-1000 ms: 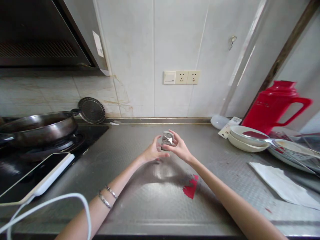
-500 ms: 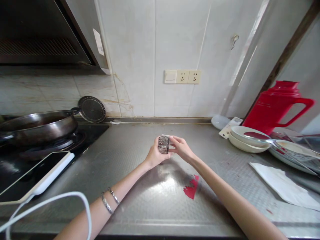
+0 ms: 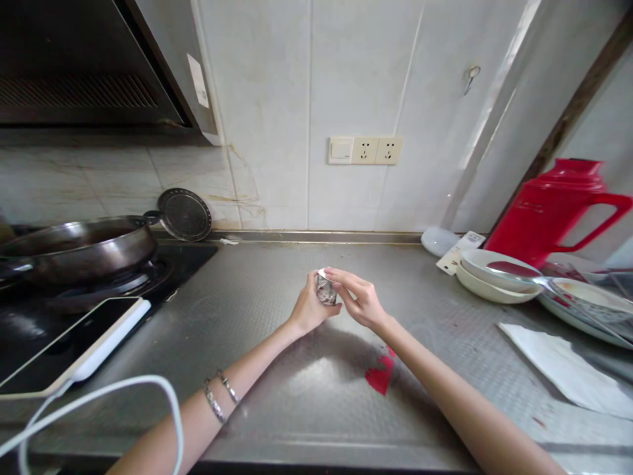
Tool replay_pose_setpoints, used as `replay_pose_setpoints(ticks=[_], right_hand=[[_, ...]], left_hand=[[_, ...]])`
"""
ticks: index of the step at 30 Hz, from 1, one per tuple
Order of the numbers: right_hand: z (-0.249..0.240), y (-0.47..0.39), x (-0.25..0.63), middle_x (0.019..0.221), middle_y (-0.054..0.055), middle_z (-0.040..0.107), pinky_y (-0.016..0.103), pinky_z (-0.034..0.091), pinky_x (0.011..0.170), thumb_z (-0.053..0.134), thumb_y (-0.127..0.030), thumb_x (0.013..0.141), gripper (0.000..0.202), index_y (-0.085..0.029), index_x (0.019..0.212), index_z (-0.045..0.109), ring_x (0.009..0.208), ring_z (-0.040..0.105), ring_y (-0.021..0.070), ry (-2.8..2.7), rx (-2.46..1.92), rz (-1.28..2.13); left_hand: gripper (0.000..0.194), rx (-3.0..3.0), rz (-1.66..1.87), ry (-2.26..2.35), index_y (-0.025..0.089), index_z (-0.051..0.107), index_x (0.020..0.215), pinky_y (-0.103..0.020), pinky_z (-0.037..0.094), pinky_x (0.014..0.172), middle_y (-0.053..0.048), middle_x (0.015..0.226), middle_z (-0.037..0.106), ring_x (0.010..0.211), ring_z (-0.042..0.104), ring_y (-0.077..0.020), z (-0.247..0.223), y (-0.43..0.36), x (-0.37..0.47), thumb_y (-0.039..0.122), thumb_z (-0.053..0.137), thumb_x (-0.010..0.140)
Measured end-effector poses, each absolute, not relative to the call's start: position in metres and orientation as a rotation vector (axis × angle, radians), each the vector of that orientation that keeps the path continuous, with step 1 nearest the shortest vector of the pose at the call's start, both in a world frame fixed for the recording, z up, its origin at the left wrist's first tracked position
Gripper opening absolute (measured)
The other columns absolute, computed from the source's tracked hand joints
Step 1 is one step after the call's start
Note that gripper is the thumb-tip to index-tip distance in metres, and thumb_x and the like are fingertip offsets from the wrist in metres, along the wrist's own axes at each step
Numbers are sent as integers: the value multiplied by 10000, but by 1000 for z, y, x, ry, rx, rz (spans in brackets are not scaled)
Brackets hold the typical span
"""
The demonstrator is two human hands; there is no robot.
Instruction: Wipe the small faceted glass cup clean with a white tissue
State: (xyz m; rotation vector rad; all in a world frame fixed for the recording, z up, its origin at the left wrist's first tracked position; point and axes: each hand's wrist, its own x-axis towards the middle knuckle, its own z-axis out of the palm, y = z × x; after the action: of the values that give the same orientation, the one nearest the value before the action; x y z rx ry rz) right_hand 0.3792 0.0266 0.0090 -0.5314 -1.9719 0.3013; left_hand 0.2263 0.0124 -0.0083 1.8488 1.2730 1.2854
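My left hand (image 3: 309, 310) is wrapped round a small clear glass cup (image 3: 326, 290) with a patterned wall, held up above the steel counter. My right hand (image 3: 360, 297) reaches the cup from the right. Its fingers are bent over the rim, pressing a small white piece (image 3: 322, 272) that looks like paper or tissue; most of this piece is hidden by the fingers. A red torn patch (image 3: 380, 377) lies on the counter below my right wrist.
At left are a pan (image 3: 84, 247) on the black stove, a phone (image 3: 64, 346) and a white cable (image 3: 148, 380). On the right are a red thermos (image 3: 548, 211), stacked bowls (image 3: 497, 287), plates (image 3: 593, 307) and a torn white paper sheet (image 3: 568, 369).
My right hand has risen from the cup's side to its rim, its fingers now bent over the top. More of the white piece shows. My left hand keeps its grip; the view shifts slightly.
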Motion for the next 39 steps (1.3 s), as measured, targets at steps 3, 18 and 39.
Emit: replay_pose_setpoints(ticks=[3,18,39], right_hand=[[7,28,378,1191,77,666,391,472,1000,460,-275,933,298,-226,1143,664,1154,596,223,-1953,-533,321],[-1,23,371,1209,90,655,387,452,1015,460,-259,923,300,-209,1140,662,1178,577,220,-2012,-518,300],[-12,36,354,923,79,727,281,499,682,459,-454,896,428,-146,1090,683,784,632,190,-1493,-938,721]], left_hand=[[740,1852,1289,1300,180,368,1226,-323,491,759,-87,1049,656,902,645,-227,-10,14,226,250,753,598],[662,1916,1233,1311,176,456,1147,-336,474,796,-116,1145,602,994,613,-260,-14,17,224,229,773,569],[704,776,999,668,148,610,1010,-197,418,317,-75,769,650,521,593,-148,2,18,219,760,334,796]])
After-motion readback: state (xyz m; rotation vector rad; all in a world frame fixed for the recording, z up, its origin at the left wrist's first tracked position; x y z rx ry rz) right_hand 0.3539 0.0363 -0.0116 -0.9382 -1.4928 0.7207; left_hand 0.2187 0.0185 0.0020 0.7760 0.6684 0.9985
